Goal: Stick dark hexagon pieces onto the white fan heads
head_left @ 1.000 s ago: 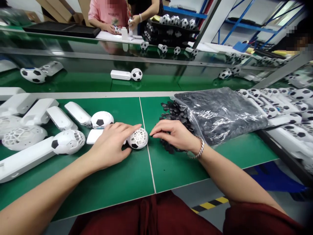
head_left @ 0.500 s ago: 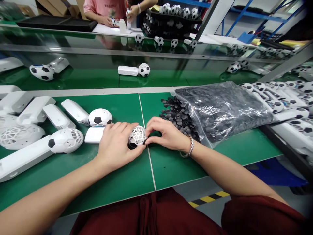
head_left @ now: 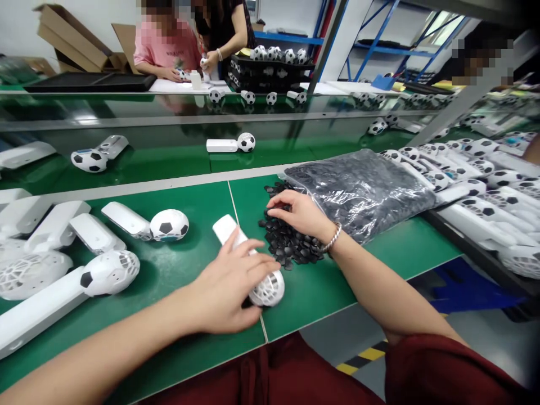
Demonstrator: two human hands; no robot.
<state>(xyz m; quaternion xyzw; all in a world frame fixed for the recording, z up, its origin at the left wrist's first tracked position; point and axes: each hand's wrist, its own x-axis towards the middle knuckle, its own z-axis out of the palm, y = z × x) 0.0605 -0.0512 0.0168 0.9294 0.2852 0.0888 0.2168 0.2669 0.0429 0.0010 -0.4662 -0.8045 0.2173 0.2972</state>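
A white handheld fan (head_left: 269,289) with a round, football-patterned head lies slantwise on the green table, its handle pointing away from me. My left hand (head_left: 230,281) is over it, with the fingers across the handle and upper head and the thumb beside the head. Over a heap of small black pieces (head_left: 293,242) is my right hand (head_left: 301,214), its thumb and forefinger curled close together at the heap's left side. Whether a piece is between those fingertips I cannot make out.
A clear plastic bag (head_left: 358,191) full of black pieces lies behind the heap. Several fans (head_left: 169,225) lie to the left, and a loaded black tray (head_left: 476,264) stands at right. A conveyor (head_left: 169,163) carries more fans. Two people (head_left: 169,50) work opposite.
My right hand has left the fan's head and moved right to the black heap. The fan has swung round, its head now nearer me. My left hand's fingers have spread more. The camera view has shifted.
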